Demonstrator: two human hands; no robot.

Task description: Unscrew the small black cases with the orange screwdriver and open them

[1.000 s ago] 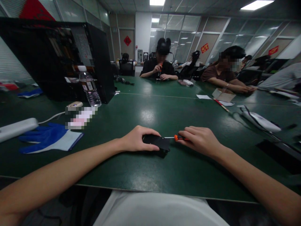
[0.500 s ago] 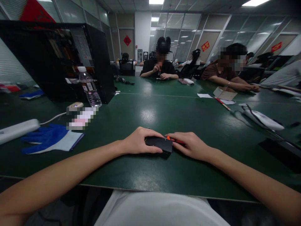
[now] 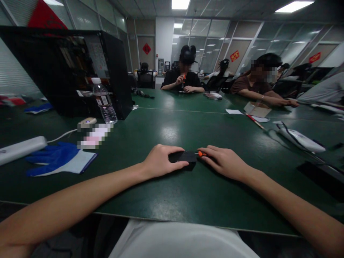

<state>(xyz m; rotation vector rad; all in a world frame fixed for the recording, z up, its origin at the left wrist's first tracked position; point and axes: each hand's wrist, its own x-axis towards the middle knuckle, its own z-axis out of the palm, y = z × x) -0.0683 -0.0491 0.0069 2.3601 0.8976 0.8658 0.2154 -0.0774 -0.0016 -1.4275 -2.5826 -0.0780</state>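
My left hand is closed around the left part of a black rectangular box on the green table, thumb on the near side and fingers on the far side. My right hand grips a small screwdriver with an orange and black handle. Its thin metal shaft points left at the box's right end. Whether the tip touches the box I cannot tell. Most of the handle is hidden under my fingers.
On the left are a blue and white glove, a white power strip, a water bottle and an open computer case. A small cardboard box and a white cabled device lie right. Two people sit across the green table.
The black box now lies flatter and slightly higher in view. My right hand has shifted a little right with the screwdriver, so its shaft shows between handle and box.
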